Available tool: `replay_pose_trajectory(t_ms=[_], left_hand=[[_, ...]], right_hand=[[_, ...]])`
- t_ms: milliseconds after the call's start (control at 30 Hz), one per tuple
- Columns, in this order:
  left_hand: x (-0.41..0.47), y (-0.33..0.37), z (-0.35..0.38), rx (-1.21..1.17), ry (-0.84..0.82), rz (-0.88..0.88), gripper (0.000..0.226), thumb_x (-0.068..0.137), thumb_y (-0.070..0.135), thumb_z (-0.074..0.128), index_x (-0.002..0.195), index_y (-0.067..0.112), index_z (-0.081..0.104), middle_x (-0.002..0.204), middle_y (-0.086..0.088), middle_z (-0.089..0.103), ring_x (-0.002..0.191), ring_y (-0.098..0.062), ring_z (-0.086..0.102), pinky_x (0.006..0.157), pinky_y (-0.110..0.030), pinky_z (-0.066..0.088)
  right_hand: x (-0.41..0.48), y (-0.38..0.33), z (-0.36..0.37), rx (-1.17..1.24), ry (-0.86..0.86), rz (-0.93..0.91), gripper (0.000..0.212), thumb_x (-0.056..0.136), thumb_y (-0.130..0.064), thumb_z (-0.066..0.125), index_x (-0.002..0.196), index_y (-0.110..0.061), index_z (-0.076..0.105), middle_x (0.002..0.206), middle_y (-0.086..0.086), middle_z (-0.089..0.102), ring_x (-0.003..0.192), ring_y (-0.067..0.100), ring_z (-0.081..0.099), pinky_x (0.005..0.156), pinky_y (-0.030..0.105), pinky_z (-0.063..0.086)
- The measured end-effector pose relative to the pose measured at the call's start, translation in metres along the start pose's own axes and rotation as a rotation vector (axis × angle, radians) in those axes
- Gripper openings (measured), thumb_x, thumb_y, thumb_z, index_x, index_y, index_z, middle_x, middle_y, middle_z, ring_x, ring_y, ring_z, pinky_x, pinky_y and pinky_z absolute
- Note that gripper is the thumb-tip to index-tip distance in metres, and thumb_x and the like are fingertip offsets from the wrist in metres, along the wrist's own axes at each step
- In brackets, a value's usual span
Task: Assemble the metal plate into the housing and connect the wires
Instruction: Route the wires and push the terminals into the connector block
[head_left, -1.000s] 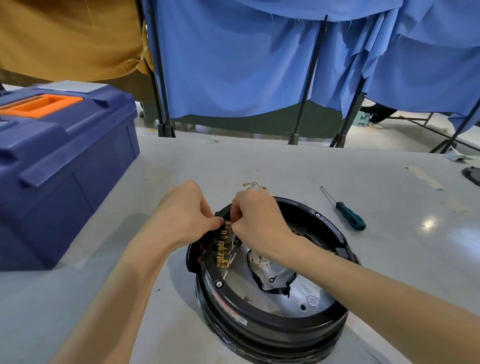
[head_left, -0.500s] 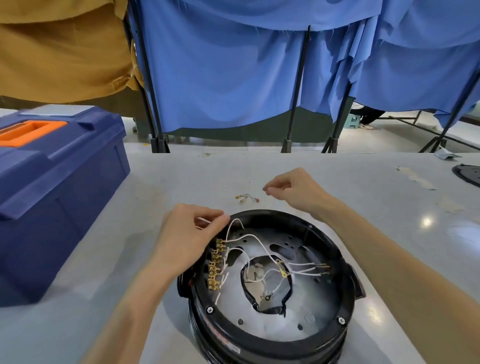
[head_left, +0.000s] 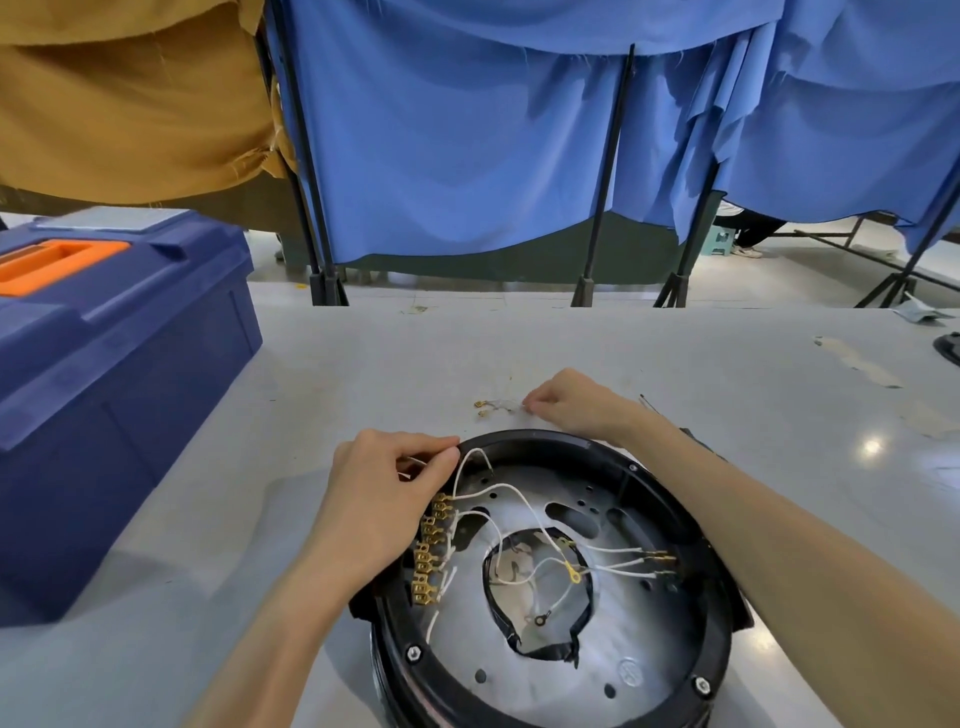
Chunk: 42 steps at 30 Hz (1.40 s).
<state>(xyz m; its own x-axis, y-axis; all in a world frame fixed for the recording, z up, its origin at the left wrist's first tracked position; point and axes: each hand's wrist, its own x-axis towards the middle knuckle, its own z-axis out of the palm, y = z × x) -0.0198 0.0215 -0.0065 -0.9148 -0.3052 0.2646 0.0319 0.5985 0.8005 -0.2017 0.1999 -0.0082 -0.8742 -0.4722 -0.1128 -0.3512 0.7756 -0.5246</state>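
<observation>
Here the left hand (head_left: 384, 493) rests against the far-left rim of the black round housing (head_left: 719, 623), fingers curled, with thumb and forefinger pinched together on a thin white wire (head_left: 414, 460) just outside the rim. Beside its knuckles, a row of brass terminals (head_left: 430, 553) runs along the inner left edge. The right hand (head_left: 576, 405) reaches past the housing to the grey table (head_left: 415, 358); its fingers are curled too, and the fingertips (head_left: 531, 407) close on one end of a small loose wire bundle (head_left: 491, 409) lying on the table just beyond the housing's far rim. The housing stands on the table directly before the person, and the metal plate (head_left: 519, 675) sits inside it. White wires (head_left: 511, 488) loop across the plate from the terminal row toward the central opening and the right side. A blue toolbox (head_left: 119, 395) with an orange handle stands to the left.
</observation>
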Motion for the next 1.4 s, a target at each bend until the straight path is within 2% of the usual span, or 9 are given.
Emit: replay_pose_trajectory(t_ms=[33, 100, 267, 433, 633, 733, 900, 1167, 1400], left_hand=[[0.000, 0.000, 0.000, -0.002, 0.001, 0.002, 0.011, 0.086, 0.032, 0.069, 0.093, 0.037, 0.076, 0.087, 0.028, 0.070, 0.086, 0.006, 0.064, 0.077, -0.010, 0.045], [0.000, 0.001, 0.000, -0.014, 0.002, 0.001, 0.010, 0.086, 0.031, 0.070, 0.092, 0.037, 0.076, 0.086, 0.029, 0.070, 0.085, 0.008, 0.064, 0.077, -0.010, 0.046], [0.000, 0.002, 0.000, -0.020, -0.010, -0.017, 0.011, 0.086, 0.031, 0.070, 0.094, 0.034, 0.077, 0.084, 0.028, 0.070, 0.083, 0.009, 0.064, 0.071, -0.003, 0.044], [-0.003, 0.013, -0.002, -0.053, 0.029, 0.022, 0.025, 0.083, 0.033, 0.073, 0.107, 0.033, 0.072, 0.086, 0.017, 0.071, 0.082, 0.007, 0.062, 0.071, -0.007, 0.042], [-0.008, 0.040, -0.008, -0.378, 0.005, 0.009, 0.021, 0.082, 0.040, 0.068, 0.097, 0.026, 0.073, 0.079, 0.009, 0.075, 0.074, -0.007, 0.071, 0.061, -0.014, 0.050], [-0.010, 0.045, -0.012, -0.634, -0.033, -0.121, 0.012, 0.084, 0.018, 0.071, 0.089, 0.007, 0.074, 0.075, -0.008, 0.075, 0.069, -0.021, 0.073, 0.053, -0.020, 0.054], [-0.013, 0.049, -0.017, -0.776, -0.094, -0.199, 0.015, 0.075, 0.005, 0.075, 0.089, 0.001, 0.074, 0.077, -0.019, 0.074, 0.065, -0.023, 0.072, 0.059, -0.019, 0.056], [-0.017, 0.058, -0.017, -0.679, -0.233, -0.122, 0.014, 0.079, -0.002, 0.072, 0.091, 0.003, 0.075, 0.074, -0.018, 0.073, 0.059, -0.017, 0.069, 0.058, -0.017, 0.055], [-0.019, 0.060, -0.017, -0.671, -0.089, -0.075, 0.010, 0.080, 0.000, 0.073, 0.084, 0.009, 0.075, 0.070, -0.013, 0.074, 0.059, -0.016, 0.070, 0.059, -0.017, 0.055]], right_hand=[[-0.002, 0.001, 0.000, 0.026, 0.042, 0.012, 0.028, 0.095, -0.007, 0.048, 0.086, 0.016, 0.062, 0.100, 0.026, 0.069, 0.077, 0.036, 0.049, 0.103, 0.045, 0.040], [-0.006, 0.001, -0.003, 0.062, 0.130, 0.018, 0.025, 0.093, -0.005, 0.054, 0.093, 0.018, 0.066, 0.102, 0.029, 0.069, 0.111, 0.043, 0.056, 0.096, 0.044, 0.049], [-0.026, -0.002, -0.021, 0.124, 0.319, 0.014, 0.015, 0.083, 0.007, 0.063, 0.089, 0.002, 0.076, 0.088, 0.019, 0.073, 0.074, 0.021, 0.063, 0.070, 0.028, 0.050], [-0.063, -0.027, -0.036, 0.353, 0.388, -0.194, 0.010, 0.077, 0.008, 0.073, 0.084, 0.001, 0.074, 0.073, 0.017, 0.073, 0.071, 0.032, 0.071, 0.071, 0.039, 0.058], [-0.100, -0.073, -0.026, 0.384, 0.307, -0.466, 0.020, 0.069, 0.012, 0.078, 0.083, -0.002, 0.073, 0.071, 0.010, 0.073, 0.066, 0.014, 0.072, 0.069, 0.024, 0.059], [-0.110, -0.080, -0.021, 0.377, 0.311, -0.490, 0.019, 0.069, 0.011, 0.079, 0.080, -0.004, 0.074, 0.072, 0.008, 0.073, 0.067, 0.012, 0.071, 0.067, 0.018, 0.055], [-0.119, -0.078, -0.016, 0.637, 0.282, -0.386, 0.020, 0.070, 0.007, 0.080, 0.087, -0.002, 0.074, 0.073, 0.009, 0.074, 0.068, 0.018, 0.073, 0.065, 0.020, 0.057], [-0.120, -0.079, -0.010, 1.555, 0.071, -0.052, 0.033, 0.060, 0.000, 0.072, 0.092, 0.004, 0.068, 0.074, 0.012, 0.072, 0.058, 0.014, 0.064, 0.058, 0.021, 0.053], [-0.123, -0.083, -0.005, 1.405, -0.111, 0.028, 0.045, 0.065, -0.020, 0.077, 0.108, -0.010, 0.071, 0.107, 0.004, 0.075, 0.095, 0.014, 0.068, 0.086, 0.031, 0.054]])
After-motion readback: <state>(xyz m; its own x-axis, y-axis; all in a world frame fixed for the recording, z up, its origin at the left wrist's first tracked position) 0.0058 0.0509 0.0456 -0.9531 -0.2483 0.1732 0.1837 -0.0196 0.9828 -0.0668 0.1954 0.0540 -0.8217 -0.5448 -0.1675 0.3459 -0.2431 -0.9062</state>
